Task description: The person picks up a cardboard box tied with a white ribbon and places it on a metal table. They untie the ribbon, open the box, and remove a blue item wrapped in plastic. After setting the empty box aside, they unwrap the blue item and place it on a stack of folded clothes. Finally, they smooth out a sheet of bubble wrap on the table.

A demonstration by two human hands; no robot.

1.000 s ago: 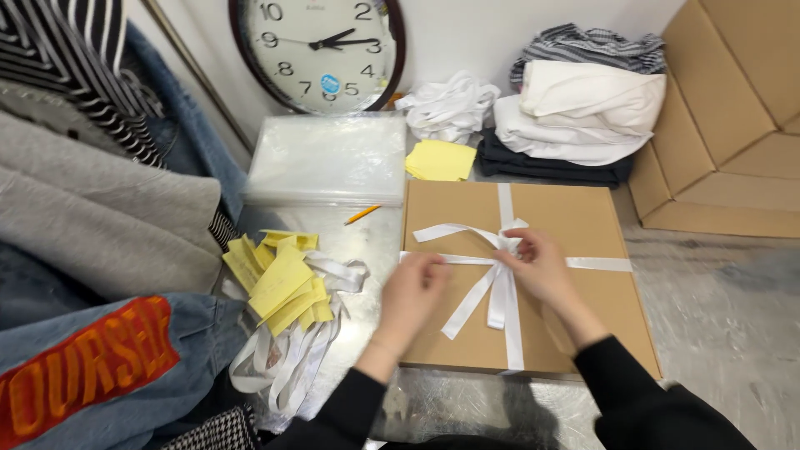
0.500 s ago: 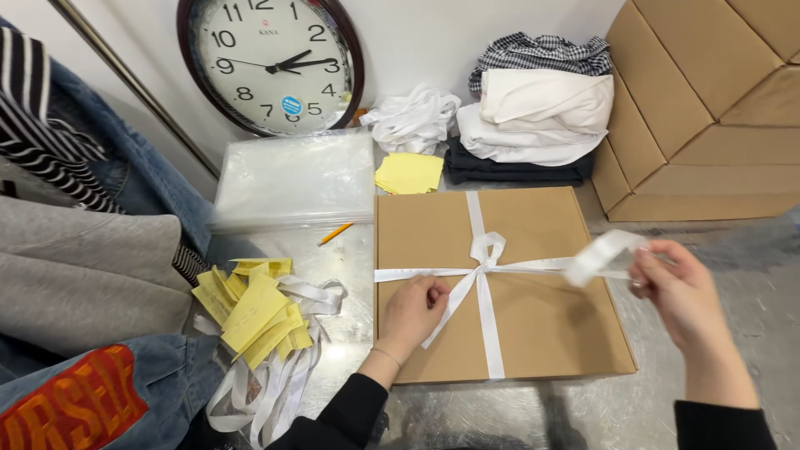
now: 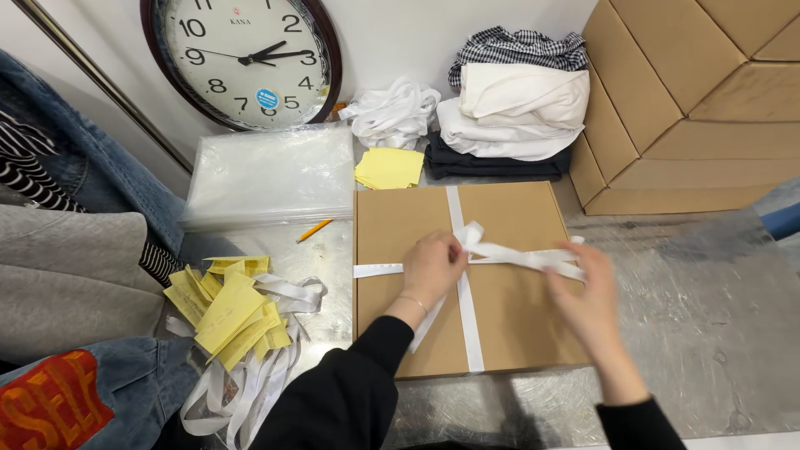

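White satin ribbon (image 3: pixel 500 252) crosses the lid of a flat brown cardboard box (image 3: pixel 508 325), and both bare hands work it where the two bands meet. The left hand (image 3: pixel 433 265) rests on the box's middle, fingers closed together and pinching the ribbon at the crossing. The right hand (image 3: pixel 593 302) sits toward the box's right edge, fingers curled round a loose ribbon tail; it is blurred, so how firmly it grips I cannot tell. The box itself lies flat on a scuffed grey metal table (image 3: pixel 708 333).

Left of the box lie a heap of yellow paper slips (image 3: pixel 223 304) over spare white ribbon lengths (image 3: pixel 250 383), a small orange pencil (image 3: pixel 314 230) and a stack of clear plastic bags (image 3: pixel 271 173). Behind the box sit a pad of yellow notes (image 3: pixel 389 167), folded white and dark clothes (image 3: pixel 512 125) and a round wall clock (image 3: pixel 242 58).

The risk, as I judge it: if the pinch at the crossing loosens while the tail is drawn sideways, the bands could slacken or slide off centre, and a hard pull might drag the light box across the smooth metal
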